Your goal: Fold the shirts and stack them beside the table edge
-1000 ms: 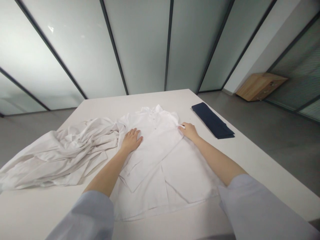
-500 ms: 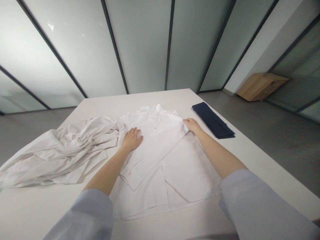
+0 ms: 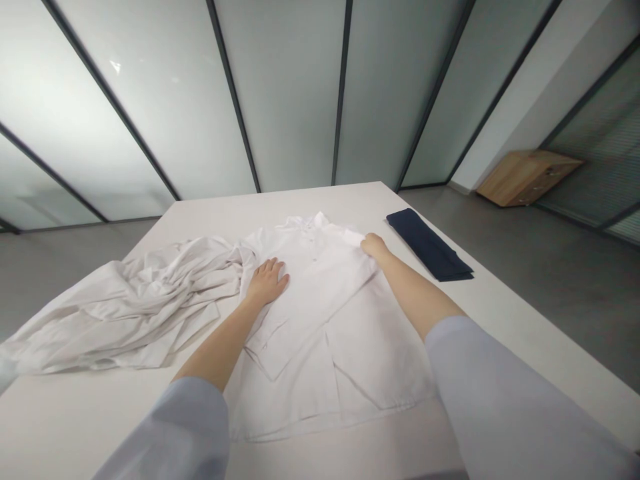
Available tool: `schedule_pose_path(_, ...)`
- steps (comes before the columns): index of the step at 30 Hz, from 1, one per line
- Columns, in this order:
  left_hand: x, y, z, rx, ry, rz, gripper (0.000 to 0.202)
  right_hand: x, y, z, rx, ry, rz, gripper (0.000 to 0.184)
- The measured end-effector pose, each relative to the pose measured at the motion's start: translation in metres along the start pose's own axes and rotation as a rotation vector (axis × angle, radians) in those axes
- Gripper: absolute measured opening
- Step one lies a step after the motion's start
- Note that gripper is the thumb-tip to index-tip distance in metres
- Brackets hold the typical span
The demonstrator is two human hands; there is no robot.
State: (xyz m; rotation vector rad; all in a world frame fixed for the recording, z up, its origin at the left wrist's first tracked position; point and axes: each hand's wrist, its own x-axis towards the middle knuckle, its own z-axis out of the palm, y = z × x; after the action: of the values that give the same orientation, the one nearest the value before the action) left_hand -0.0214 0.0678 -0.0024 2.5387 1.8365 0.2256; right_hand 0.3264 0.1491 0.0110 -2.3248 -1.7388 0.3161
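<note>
I see the shirt lying in the middle of the table, collar at the far end. My left hand presses flat and open on it. My right hand pinches its far right shoulder.

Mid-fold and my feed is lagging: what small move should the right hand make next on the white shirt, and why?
Probably draw the right hand inward across the white shirt. Its fingers pinch the shoulder edge near the collar, the left hand lies flat on the other side, and the right half is still spread out.
</note>
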Motion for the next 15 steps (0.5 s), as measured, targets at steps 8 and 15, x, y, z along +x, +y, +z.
schedule_pose_path(8,-0.0009,0.0006,-0.0006,0.012,-0.003,0.004,0.049,-0.0041,0.0025,-0.0082,-0.02,0.059,0.042,0.04)
schedule_pose_path(15,-0.0009,0.0008,0.0003,0.0,0.0,0.004,0.048,-0.0014,-0.0006,-0.0071,-0.039,0.085,0.072,0.041)
